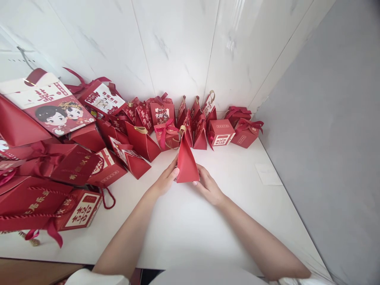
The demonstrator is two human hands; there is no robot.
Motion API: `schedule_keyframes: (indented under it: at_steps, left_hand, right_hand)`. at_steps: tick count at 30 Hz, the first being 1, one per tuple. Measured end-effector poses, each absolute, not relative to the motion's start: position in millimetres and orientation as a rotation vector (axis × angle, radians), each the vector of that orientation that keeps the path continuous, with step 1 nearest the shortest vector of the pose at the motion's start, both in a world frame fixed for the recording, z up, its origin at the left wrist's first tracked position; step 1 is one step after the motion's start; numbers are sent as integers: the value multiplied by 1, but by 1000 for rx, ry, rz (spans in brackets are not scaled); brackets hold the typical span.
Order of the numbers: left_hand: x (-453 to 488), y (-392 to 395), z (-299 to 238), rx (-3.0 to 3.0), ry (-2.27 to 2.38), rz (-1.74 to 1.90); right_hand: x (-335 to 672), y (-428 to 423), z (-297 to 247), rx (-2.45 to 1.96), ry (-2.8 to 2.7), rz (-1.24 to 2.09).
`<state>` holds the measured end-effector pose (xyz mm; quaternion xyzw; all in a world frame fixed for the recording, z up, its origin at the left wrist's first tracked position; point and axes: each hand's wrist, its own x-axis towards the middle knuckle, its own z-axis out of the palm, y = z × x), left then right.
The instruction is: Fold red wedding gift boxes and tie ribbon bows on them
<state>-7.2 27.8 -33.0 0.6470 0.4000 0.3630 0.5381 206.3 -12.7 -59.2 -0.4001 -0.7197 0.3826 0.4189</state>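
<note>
Fingers (173, 167) half-curled, left hand (166, 177) and right hand (209, 185) clasp a red wedge-shaped card box (187, 162); overtight pressure could dent its sides.

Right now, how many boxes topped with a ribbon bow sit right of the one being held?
2, both right of the held red box: a rear box near the tiled wall, and a front box before it. Others may be hidden.

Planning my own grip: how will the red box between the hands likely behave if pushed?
The red box is probably fairly stiff, given its crisp edges. It may slide before tipping, since it widens toward the bottom. Its smooth-looking side could be slightly slippery.
</note>
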Motion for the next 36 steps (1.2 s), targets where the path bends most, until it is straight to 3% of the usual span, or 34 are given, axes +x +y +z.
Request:
schedule_keyframes:
  at_steps: [23, 29, 36]
  left_hand:
    - [-7, 28, -36, 1556, 916, 810]
    - [1, 23, -43, 1912, 1092, 1108]
    - [6, 20, -42, 2041, 1225, 1171]
  right_hand:
    - [208, -13, -58, -981, -1793, 980]
    - [208, -15, -64, -1049, -1682, 831]
    - [206, -14, -68, -1223, -1651, 603]
